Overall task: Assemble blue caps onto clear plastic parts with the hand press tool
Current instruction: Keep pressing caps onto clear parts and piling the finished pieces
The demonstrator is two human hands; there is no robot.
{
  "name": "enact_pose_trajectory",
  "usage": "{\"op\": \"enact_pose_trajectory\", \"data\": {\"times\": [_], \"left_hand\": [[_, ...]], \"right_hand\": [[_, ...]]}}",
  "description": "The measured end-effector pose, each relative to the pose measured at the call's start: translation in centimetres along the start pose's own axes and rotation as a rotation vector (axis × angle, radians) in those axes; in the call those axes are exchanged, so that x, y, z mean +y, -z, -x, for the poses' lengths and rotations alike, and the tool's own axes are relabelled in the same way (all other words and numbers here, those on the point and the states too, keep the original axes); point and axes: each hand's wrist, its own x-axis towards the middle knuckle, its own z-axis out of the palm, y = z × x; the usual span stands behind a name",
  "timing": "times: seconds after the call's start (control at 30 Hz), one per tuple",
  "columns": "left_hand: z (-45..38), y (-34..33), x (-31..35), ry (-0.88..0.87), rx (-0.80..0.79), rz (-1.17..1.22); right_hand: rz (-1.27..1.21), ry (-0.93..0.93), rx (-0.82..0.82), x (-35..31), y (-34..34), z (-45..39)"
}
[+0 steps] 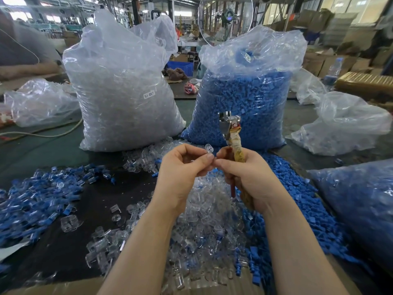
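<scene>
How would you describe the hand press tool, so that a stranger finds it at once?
Start at the tall bag of blue caps standing at the back right. Directly in front of it, the right hand grips the hand press tool upright. It alone has a shiny metal head and tape-wrapped handle.

A water bottle (334,71) stands near the table's far right corner, just beside stacked cardboard boxes (359,62). A pale cord (42,133) trails along the left edge. Beyond the far edge sit a blue crate (180,68) and a round fan (225,18).

Bright, even daylight from rear windows (348,9); glare on plastic bags (127,81); wide-angle edge distortion; background soft.
</scene>
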Motion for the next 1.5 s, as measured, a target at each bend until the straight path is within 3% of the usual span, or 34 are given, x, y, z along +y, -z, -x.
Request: {"op": "enact_pose_trajectory", "data": {"times": [0.13, 0.33, 0.43, 0.63, 1.13, 1.37, 1.5], "left_hand": [[-0.1, 0.0, -0.3, 0.015, 0.039, -0.033], [-0.5, 0.6, -0.6, 0.054, 0.093, -0.126], [-0.6, 0.8, -0.7, 0.070, 0.129, -0.139], [-0.8, 1.1, -0.9, 0.093, 0.195, -0.139], [-0.7, 1.0, -0.8, 0.135, 0.153, -0.080], [-0.7, 1.2, -0.8, 0.164, 0.157, -0.041], [-0.6, 1.0, -0.8, 0.169, 0.149, -0.043]], "right_hand": [[0.145, -0.025, 0.135, 0.3, -0.1, -0.4], [1.018, -0.220, 0.385, 1.8, 1.9, -1.2], [1.213, -0.316, 0.466, 2.5, 2.6, -0.8], [1.240, -0.469, 0.437, 3.1, 3.6, -0.4], [1.254, -0.456, 0.350, 3.3, 3.2, -0.5], [1.259, -0.385, 0.446, 3.0, 3.2, -0.5], [1.096, -0.226, 0.432, 2.7, 3.1, -1.1]]}}
